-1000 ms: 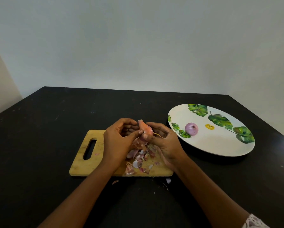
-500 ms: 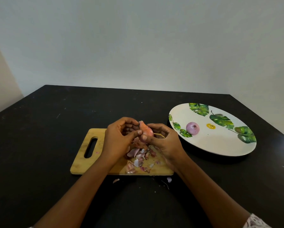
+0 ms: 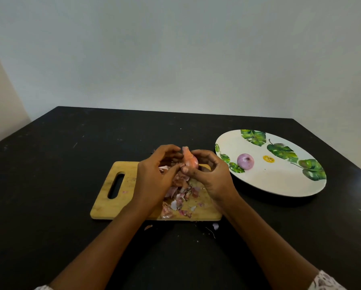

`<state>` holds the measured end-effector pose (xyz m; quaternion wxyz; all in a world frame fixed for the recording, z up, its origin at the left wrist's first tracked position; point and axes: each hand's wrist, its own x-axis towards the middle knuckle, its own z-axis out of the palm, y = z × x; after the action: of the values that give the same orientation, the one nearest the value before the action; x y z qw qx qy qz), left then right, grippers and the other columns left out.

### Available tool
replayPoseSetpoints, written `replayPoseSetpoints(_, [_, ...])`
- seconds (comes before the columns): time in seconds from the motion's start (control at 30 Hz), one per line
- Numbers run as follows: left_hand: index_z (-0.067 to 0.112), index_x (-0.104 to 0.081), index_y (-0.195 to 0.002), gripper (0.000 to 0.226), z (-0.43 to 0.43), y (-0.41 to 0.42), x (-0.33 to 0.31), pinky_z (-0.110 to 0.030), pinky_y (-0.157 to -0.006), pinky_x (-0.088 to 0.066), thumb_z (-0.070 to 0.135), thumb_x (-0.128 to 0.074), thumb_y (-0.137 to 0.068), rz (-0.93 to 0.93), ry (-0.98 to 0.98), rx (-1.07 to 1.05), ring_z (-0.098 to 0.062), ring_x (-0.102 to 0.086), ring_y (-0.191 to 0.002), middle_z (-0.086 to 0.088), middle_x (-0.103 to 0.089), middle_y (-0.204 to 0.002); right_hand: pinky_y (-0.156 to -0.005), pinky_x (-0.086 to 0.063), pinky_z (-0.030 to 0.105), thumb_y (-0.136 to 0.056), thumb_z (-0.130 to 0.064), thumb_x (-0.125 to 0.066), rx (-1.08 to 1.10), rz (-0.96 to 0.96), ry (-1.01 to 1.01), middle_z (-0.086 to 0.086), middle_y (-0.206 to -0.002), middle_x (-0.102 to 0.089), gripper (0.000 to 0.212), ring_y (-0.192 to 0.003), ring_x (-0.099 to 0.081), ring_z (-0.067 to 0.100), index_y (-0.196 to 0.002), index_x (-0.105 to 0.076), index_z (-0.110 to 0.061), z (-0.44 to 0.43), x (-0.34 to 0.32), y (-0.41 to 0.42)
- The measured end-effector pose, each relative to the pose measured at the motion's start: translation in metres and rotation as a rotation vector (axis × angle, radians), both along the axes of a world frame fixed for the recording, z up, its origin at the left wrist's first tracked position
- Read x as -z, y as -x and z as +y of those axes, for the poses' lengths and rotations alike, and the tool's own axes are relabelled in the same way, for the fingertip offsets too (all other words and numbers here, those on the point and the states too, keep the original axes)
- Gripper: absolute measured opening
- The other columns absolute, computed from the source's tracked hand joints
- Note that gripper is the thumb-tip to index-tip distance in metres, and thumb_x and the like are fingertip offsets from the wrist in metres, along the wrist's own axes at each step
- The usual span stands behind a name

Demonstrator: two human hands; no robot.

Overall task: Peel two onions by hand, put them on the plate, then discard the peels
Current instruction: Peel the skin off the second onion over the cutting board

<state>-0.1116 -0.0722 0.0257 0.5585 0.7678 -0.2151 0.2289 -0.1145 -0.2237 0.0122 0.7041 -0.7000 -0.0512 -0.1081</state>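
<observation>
Your right hand [image 3: 213, 176] is cradling the second onion [image 3: 190, 159] above the cutting board [image 3: 117, 204], presumably so loosened skin is falling onto the peels [image 3: 179, 197] piling there. Your left hand [image 3: 154, 178] is pinching at its near side, probably gripping a flap of skin, though the fingers are hiding it. Rightward, the peeled onion [image 3: 245, 161] is sitting on the plate [image 3: 275, 185], apart from the mess.
</observation>
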Motion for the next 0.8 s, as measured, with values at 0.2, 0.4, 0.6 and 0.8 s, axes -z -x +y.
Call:
replayPoseSetpoints(0.2, [0.022, -0.059, -0.106, 0.026, -0.001, 0.0, 0.0, -0.013, -0.081, -0.049, 0.013, -0.064, -0.083, -0.087, -0.028, 0.049, -0.003, -0.061, -0.095, 0.013, -0.063, -0.1, -0.087, -0.057, 0.044, -0.061, -0.026, -0.084, -0.019, -0.036, -0.078, 0.002, -0.106, -0.07, 0.049, -0.102, -0.068, 0.021, -0.106, -0.067, -0.019, 0.0, 0.0, 0.0])
replayPoseSetpoints(0.4, [0.013, -0.054, -0.118, 0.046, -0.003, -0.004, 0.004, -0.014, -0.086, -0.046, 0.016, -0.072, -0.076, -0.149, -0.186, 0.054, -0.006, -0.056, -0.1, 0.001, -0.056, -0.113, -0.096, -0.05, 0.054, -0.078, -0.037, -0.074, -0.018, -0.063, -0.157, 0.006, -0.11, -0.07, 0.03, -0.109, -0.065, 0.026, -0.105, -0.071, -0.023, 0.006, 0.0, -0.002])
replayPoseSetpoints(0.6, [0.014, -0.052, -0.126, 0.058, -0.005, -0.009, 0.009, -0.007, -0.09, -0.038, 0.014, -0.077, -0.073, -0.221, -0.307, -0.118, -0.009, -0.05, -0.103, -0.003, -0.055, -0.117, -0.095, -0.052, 0.049, -0.084, -0.03, -0.068, -0.006, -0.104, -0.068, 0.001, -0.111, -0.068, 0.025, -0.11, -0.063, 0.022, -0.108, -0.066, -0.025, 0.013, 0.001, 0.0])
replayPoseSetpoints(0.8, [0.016, -0.05, -0.127, 0.057, -0.003, -0.009, 0.009, -0.011, -0.087, -0.041, 0.012, -0.074, -0.076, -0.163, -0.304, -0.086, -0.008, -0.051, -0.104, 0.0, -0.055, -0.118, -0.096, -0.052, 0.046, -0.084, -0.021, -0.071, 0.034, -0.111, -0.03, -0.003, -0.112, -0.067, 0.027, -0.11, -0.062, 0.012, -0.11, -0.063, -0.024, 0.014, 0.003, -0.002])
